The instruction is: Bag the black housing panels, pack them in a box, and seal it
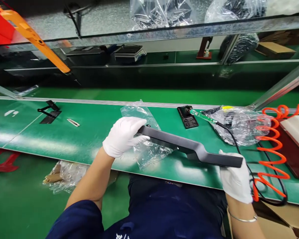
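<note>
A long green workbench [89, 132] is running across the whole view, its near edge passing just in front of the person's lap. Above it, a metal shelf [164, 32] is spanning from side to side, with plastic-wrapped goods [161, 15] sitting on top. On the right of the bench, an orange coiled air hose [281, 144] is looping down toward the near edge, and beside it a clear-wrapped bundle [246, 124] is lying on the green surface. An orange tool [37, 38] is hanging at upper left, tilting down to the right.

In the middle, a dark gray bent bar [179, 141] is being held above the bench near its front edge, sloping down toward the right. A clear plastic bag [149, 156] is lying behind and below it; whether the two are touching, one cannot tell. The white-gloved left hand [126, 136] is pinching the bar's left end between thumb and fingers. The white-gloved right hand [235, 177] is gripping the lower right end from behind and beneath, the bar hiding part of its fingers.

Farther back, a green-handled soldering iron [204, 117] is resting with its tip end at a black holder [188, 121]. Toward the left, a black folding bracket [51, 113] is standing near a small, pale, slim tool [73, 122].
</note>
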### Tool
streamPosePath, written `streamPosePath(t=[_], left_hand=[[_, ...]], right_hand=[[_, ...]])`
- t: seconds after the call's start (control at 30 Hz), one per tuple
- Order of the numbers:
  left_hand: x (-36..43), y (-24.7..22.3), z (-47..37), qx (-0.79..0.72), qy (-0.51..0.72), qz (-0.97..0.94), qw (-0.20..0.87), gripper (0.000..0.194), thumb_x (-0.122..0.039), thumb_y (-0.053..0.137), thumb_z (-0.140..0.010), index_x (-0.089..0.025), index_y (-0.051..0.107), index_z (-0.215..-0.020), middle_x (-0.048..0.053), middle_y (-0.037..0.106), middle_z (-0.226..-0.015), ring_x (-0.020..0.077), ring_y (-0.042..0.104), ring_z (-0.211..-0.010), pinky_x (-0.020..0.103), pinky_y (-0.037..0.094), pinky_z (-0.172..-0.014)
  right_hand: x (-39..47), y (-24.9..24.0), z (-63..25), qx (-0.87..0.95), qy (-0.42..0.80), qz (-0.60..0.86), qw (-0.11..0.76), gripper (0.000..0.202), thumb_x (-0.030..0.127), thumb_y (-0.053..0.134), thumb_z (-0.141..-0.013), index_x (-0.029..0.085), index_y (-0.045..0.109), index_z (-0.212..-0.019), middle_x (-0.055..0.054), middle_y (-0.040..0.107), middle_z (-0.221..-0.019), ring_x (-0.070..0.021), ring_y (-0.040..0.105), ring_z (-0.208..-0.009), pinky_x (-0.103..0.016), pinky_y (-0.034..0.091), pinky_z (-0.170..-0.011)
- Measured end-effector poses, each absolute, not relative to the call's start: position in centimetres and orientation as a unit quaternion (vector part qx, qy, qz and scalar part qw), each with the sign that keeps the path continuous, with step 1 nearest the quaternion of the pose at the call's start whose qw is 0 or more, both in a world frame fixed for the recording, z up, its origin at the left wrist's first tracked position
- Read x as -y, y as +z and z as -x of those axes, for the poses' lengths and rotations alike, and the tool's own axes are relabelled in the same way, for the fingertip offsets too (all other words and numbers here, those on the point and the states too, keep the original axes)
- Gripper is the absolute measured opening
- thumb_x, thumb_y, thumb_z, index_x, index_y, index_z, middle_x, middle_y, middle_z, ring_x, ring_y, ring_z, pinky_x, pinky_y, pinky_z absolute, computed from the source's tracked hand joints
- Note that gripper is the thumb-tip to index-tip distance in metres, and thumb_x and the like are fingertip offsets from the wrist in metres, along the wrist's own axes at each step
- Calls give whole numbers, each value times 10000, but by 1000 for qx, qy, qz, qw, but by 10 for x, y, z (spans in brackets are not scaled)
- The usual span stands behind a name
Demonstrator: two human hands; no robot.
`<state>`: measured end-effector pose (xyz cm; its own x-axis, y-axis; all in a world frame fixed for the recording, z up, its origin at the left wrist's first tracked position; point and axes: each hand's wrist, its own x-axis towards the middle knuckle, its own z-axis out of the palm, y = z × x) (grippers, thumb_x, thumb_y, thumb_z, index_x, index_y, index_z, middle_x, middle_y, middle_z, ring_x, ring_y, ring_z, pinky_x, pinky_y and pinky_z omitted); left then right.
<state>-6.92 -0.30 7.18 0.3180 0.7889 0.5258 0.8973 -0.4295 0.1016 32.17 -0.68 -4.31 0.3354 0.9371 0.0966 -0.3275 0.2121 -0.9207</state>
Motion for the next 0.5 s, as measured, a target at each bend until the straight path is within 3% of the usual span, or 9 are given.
streamPosePath(t=[0.17, 0.3, 0.37, 0.5], left_hand=[[15, 56, 82, 553, -429, 709, -89, 524, -563, 720, -765, -221, 678, -1160, 106, 725, -1136, 299, 665, -1087, 437, 502, -991], [21, 48, 69, 521, -573, 585, -241, 507, -511, 811, -691, -220, 705, -1092, 109, 708, -1158, 291, 651, -1116, 406, 490, -1021], [22, 46, 65, 509, -591, 565, -270, 464, -522, 793, -715, -219, 712, -1057, 105, 718, -1098, 277, 669, -1051, 401, 514, -979], [26, 37, 67, 494, -610, 567, -250, 460, -564, 727, -781, -215, 692, -1078, 106, 706, -1112, 270, 666, -1044, 407, 532, -949]], right_hand=[[6, -62, -333, 338, 475, 446, 679, 382, 339, 850, -543, 263, 642, -854, -8, 642, -875, -237, 659, -929, -451, 500, -1034], [5, -71, -335, 323, 488, 450, 675, 311, 323, 835, -587, 285, 649, -833, -22, 613, -851, -250, 659, -885, -463, 529, -997], [4, -73, -334, 323, 501, 446, 668, 272, 295, 811, -630, 287, 646, -846, -22, 606, -869, -234, 656, -884, -438, 519, -1019], [6, -70, -329, 337, 506, 418, 675, 323, 303, 819, -595, 267, 613, -841, 11, 583, -862, -195, 633, -843, -468, 452, -1105]])
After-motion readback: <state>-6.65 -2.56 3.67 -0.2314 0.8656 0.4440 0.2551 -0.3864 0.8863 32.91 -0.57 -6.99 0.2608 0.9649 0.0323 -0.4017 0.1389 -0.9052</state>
